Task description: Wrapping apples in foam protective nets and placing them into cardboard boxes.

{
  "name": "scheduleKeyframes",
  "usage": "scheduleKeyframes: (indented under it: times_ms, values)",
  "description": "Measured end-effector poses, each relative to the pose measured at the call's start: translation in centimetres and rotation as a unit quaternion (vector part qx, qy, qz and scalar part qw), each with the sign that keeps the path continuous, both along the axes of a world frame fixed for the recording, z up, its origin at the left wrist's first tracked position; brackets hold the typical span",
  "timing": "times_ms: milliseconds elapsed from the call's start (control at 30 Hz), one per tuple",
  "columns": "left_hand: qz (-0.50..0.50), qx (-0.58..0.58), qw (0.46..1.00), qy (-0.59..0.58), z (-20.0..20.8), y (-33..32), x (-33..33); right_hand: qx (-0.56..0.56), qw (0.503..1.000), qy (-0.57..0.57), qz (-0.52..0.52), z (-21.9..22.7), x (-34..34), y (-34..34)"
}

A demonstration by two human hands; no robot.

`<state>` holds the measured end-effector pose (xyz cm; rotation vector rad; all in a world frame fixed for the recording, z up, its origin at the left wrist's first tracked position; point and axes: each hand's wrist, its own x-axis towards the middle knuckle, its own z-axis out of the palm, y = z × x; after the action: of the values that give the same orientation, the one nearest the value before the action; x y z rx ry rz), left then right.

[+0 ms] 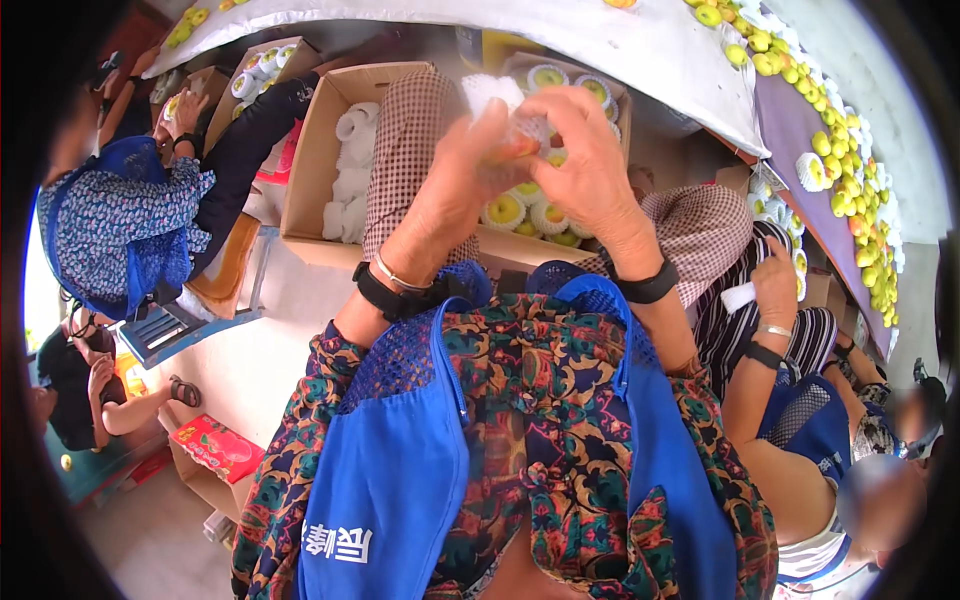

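Where both hands are meeting: left hand (468, 160) and right hand (585, 170) are flanking a reddish fruit (513, 148); blur is softening it.
Right grip: thumb and forefinger are curving round the fruit's right side, pinching it.
Left grip: fingers are lying along its left side; can't tell whether they're pressing.
Fruit vs hands: it's sitting between them, left of the right fingertips; neither hand is being clearly nearer.
Foam net: white foam net (490, 90) is standing out on the fruit's far side, nearer the left fingers, its long axis running far and slightly left. Can't tell how much fruit it's covering.
Fruit axis: looking roundish, showing no clear long axis; can't tell which way the stem is pointing.
Cardboard carton: carton (303, 190) on the left is holding rolled foam nets (345, 185); checked trouser leg (405, 150) is separating those from netted fruit (503, 210) on the right.
Far right: loose fruit (865, 200) is lying by purple cloth (800, 130).
Right neighbour: co-worker's hand (775, 285) is showing just beside a white foam piece (738, 297).
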<state>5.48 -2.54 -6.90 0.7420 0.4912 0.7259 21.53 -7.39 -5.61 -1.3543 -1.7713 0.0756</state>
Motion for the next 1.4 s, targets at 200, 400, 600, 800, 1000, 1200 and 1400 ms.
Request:
scheduleKeyframes:
  times_ms: [200,400,600,800,1000,1200,1400]
  values:
    - [-0.025,0.208,0.973,0.098,1.8,0.0,-0.5,-0.024,0.992,0.125,-0.018,1.0,0.3,-0.8]
    - [0.001,0.281,0.949,0.144,0.0,0.1,-0.4,0.032,0.991,0.122,-0.043,-0.1,0.0,-1.1]
    - [-0.022,0.28,0.952,0.12,-0.4,-0.2,-0.2,0.06,0.989,0.122,-0.051,-0.4,0.0,-1.8]
    - [-0.032,0.278,0.948,0.154,0.6,-0.1,0.9,0.108,0.988,0.102,-0.046,-1.1,-0.2,-1.5]
    - [0.002,0.106,0.994,0.004,0.6,-1.1,0.9,0.059,0.998,0.024,-0.012,-0.5,0.2,-1.5]
    - [-0.025,0.031,0.998,-0.055,0.3,-0.9,0.9,0.082,0.995,0.036,-0.051,-0.8,-0.2,-2.1]
    - [-0.045,0.048,0.998,-0.018,0.4,-0.7,0.8,0.023,0.999,0.035,-0.031,-0.6,-0.2,-2.1]
